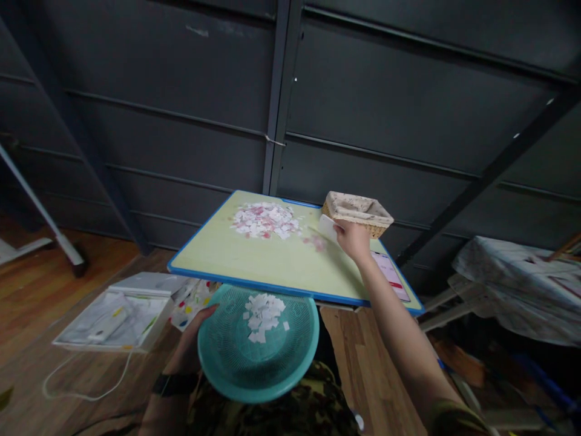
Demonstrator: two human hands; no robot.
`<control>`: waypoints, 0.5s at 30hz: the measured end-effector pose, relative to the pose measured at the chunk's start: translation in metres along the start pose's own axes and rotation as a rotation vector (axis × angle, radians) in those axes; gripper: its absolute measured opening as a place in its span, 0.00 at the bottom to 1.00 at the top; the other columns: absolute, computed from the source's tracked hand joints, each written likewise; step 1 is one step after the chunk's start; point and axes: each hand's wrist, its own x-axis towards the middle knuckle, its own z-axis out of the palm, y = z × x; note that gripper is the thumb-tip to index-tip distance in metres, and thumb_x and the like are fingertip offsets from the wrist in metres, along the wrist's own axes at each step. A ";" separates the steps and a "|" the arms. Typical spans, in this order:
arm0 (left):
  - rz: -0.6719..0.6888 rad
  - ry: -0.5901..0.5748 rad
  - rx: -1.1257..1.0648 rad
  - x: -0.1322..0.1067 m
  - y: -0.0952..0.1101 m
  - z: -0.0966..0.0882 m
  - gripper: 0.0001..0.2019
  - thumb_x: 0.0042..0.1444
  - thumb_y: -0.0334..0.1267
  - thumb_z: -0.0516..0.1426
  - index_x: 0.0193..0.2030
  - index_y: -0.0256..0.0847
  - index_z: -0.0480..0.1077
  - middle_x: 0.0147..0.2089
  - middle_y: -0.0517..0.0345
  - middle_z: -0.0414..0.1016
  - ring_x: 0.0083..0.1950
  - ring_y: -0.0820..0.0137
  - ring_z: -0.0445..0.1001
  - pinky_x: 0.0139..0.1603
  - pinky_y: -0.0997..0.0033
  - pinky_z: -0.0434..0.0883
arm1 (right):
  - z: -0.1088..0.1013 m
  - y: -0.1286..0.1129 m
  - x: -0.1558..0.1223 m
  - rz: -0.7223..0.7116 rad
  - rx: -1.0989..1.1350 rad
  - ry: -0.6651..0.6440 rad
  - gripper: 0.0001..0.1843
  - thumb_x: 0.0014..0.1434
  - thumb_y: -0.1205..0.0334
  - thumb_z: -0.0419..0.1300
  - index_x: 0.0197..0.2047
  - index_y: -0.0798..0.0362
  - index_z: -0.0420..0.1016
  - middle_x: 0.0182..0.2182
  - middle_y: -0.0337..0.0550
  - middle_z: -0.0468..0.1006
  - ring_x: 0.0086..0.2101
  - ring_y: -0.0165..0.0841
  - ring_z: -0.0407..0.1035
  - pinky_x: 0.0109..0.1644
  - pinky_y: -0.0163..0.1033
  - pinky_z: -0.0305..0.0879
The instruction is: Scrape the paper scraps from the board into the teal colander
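Observation:
A teal plastic colander rests at my lap, tucked under the table's front edge. Small white paper pieces lie inside it. My left hand is closed on the colander's left rim. Out over the table, my right hand pinches a white flat card-like piece; its exact kind is unclear. That hand is just in front of a cloth-lined wicker basket, partly covering it. A heap of white and pinkish paper pieces lies on the tabletop to the left.
The pale yellow table has a blue edge. On its right side lies a phone with a lit screen. An open white box with a cord is at lower left. Dark panels stand behind; a cloth-covered table is at right.

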 end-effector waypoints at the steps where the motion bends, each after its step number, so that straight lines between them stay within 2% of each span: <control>1: 0.009 0.010 0.020 -0.001 0.000 0.000 0.12 0.48 0.31 0.60 0.42 0.39 0.75 0.30 0.57 0.83 0.38 0.57 0.83 0.40 0.62 0.77 | 0.004 0.000 -0.002 -0.014 0.014 -0.011 0.19 0.63 0.60 0.53 0.51 0.52 0.81 0.40 0.56 0.83 0.42 0.49 0.76 0.42 0.43 0.65; 8: 0.029 -0.003 0.085 0.000 0.002 0.002 0.04 0.45 0.33 0.62 0.31 0.41 0.74 0.26 0.58 0.82 0.38 0.55 0.82 0.32 0.64 0.77 | 0.021 0.010 -0.020 -0.151 0.198 0.002 0.18 0.63 0.59 0.53 0.49 0.51 0.82 0.42 0.51 0.84 0.42 0.46 0.77 0.44 0.43 0.68; 12: 0.024 0.008 0.072 0.000 0.003 0.003 0.04 0.45 0.33 0.61 0.31 0.41 0.75 0.27 0.57 0.83 0.40 0.52 0.82 0.33 0.62 0.77 | 0.024 0.019 -0.018 -0.203 0.352 0.054 0.18 0.62 0.57 0.55 0.46 0.52 0.83 0.43 0.50 0.83 0.43 0.47 0.78 0.46 0.46 0.71; 15: -0.009 0.032 0.045 -0.004 0.003 0.006 0.04 0.47 0.32 0.61 0.32 0.41 0.75 0.27 0.57 0.82 0.41 0.51 0.82 0.34 0.60 0.77 | 0.019 0.013 -0.015 -0.176 0.472 0.153 0.18 0.61 0.55 0.56 0.44 0.53 0.84 0.41 0.51 0.84 0.42 0.49 0.78 0.46 0.49 0.72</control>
